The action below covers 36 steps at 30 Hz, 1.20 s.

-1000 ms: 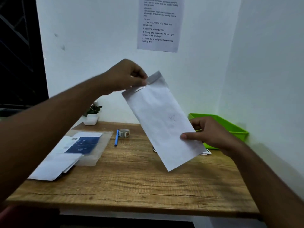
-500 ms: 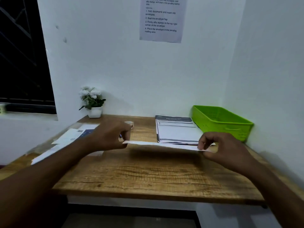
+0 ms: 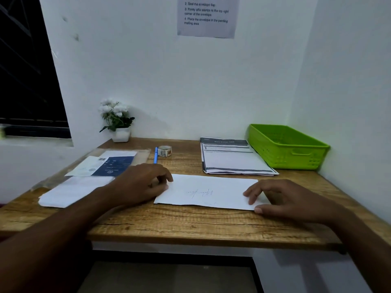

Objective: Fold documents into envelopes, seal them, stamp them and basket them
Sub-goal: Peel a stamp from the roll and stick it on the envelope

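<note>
A white envelope (image 3: 208,192) with faint handwriting lies flat on the wooden desk (image 3: 190,223) in front of me. My left hand (image 3: 141,182) rests at its left end, fingertips touching the edge. My right hand (image 3: 283,197) lies on its right end, fingers spread over the paper and thumb at the near corner. A stack of printed documents (image 3: 232,158) sits behind the envelope. The green basket (image 3: 285,144) stands at the back right corner. A roll of stamps (image 3: 165,150) and a blue pen (image 3: 156,155) lie behind my left hand.
At the left are a clear plastic sleeve with a blue-and-white sheet (image 3: 110,163) and a pile of white envelopes (image 3: 74,191). A potted white flower (image 3: 117,121) stands at the back left. An instruction sheet (image 3: 206,15) hangs on the wall. Walls close the back and right.
The envelope was held up tilted in the air, then lowered level, and now lies flat on the desk with both hands resting on its ends.
</note>
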Each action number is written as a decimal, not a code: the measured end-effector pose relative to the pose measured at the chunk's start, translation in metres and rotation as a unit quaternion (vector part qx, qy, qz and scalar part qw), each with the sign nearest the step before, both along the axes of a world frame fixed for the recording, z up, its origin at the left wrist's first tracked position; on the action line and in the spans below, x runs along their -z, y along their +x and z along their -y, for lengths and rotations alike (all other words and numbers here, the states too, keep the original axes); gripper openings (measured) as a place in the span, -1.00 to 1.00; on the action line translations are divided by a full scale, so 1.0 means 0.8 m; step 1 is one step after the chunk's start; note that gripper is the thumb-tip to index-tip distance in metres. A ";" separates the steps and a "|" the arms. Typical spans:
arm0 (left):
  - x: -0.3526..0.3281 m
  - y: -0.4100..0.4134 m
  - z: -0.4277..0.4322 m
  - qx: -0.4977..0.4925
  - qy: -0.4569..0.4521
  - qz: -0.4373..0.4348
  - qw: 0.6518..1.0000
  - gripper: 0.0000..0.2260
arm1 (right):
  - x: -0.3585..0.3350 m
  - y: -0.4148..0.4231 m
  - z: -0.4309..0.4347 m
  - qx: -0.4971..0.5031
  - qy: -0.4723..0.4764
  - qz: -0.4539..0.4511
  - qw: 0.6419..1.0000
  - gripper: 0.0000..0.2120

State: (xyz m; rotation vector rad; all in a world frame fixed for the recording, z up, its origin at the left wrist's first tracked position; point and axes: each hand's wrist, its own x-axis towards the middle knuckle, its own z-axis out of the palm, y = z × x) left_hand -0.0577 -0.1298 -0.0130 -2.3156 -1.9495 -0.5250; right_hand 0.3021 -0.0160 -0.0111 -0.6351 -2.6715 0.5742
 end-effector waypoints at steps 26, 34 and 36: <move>-0.005 0.018 -0.071 -0.016 -0.009 -0.071 0.997 -0.58 | -0.040 -0.121 -0.079 -0.011 0.066 0.059 0.996 -0.85; -0.012 -0.049 -0.161 -0.154 0.054 -0.061 0.985 -0.64 | -0.009 -0.187 -0.101 0.042 0.174 0.038 0.983 -0.91; -0.006 -0.060 -0.177 -0.179 0.023 -0.047 0.983 -0.51 | 0.002 -0.189 -0.105 0.059 0.170 0.009 0.984 -0.91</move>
